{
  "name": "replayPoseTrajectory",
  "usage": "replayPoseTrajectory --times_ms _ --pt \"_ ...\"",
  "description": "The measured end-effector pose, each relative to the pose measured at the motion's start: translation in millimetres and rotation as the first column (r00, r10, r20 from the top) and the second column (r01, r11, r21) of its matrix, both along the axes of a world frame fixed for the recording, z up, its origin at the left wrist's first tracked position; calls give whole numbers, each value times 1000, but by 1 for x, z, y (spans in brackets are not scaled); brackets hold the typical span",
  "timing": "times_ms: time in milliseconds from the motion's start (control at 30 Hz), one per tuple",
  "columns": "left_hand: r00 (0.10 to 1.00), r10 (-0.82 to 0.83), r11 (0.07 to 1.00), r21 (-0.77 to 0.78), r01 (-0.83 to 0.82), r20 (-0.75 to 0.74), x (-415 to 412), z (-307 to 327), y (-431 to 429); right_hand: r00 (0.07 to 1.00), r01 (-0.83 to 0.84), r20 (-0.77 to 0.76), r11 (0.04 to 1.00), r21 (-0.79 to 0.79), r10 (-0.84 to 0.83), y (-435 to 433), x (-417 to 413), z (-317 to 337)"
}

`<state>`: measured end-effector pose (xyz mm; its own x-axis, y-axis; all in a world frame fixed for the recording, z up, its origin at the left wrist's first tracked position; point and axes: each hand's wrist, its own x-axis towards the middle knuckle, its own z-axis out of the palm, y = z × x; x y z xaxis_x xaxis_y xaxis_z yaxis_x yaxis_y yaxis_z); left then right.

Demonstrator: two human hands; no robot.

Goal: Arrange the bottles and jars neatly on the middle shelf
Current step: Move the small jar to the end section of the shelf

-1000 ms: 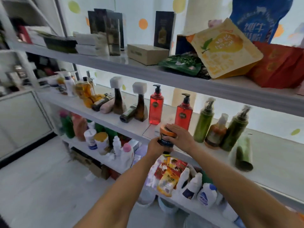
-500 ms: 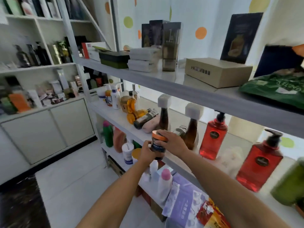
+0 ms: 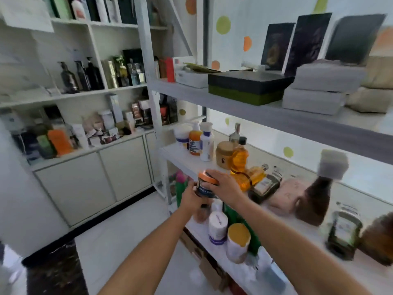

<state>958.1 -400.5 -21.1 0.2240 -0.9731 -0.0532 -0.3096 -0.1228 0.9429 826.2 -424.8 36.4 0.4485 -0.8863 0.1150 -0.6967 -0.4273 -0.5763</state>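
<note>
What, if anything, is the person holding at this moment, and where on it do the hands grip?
A dark jar with an orange lid: the left hand wraps its lower body, and the right hand rests over the lid.

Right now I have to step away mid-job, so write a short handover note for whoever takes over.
Left hand grips the body of the orange-lidded jar; right hand covers its lid.
The jar is held at the front edge of the middle shelf, not set down.
Done: several bottles stand upright at the shelf's left end.
Left: place the jar; stand up the amber bottle, the dark green bottle and the pink item lying flat.
</note>
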Motion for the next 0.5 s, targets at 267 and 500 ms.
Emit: replayPoseTrajectory --times_ms 267,500 --pt "989 -121 993 15 120 87 120 21 -96 994 110 8 994 -21 -109 -70 117 22" --pt "977 -152 986 -52 161 148 149 35 -190 988 141 -48 987 -72 -145 -166 154 28"
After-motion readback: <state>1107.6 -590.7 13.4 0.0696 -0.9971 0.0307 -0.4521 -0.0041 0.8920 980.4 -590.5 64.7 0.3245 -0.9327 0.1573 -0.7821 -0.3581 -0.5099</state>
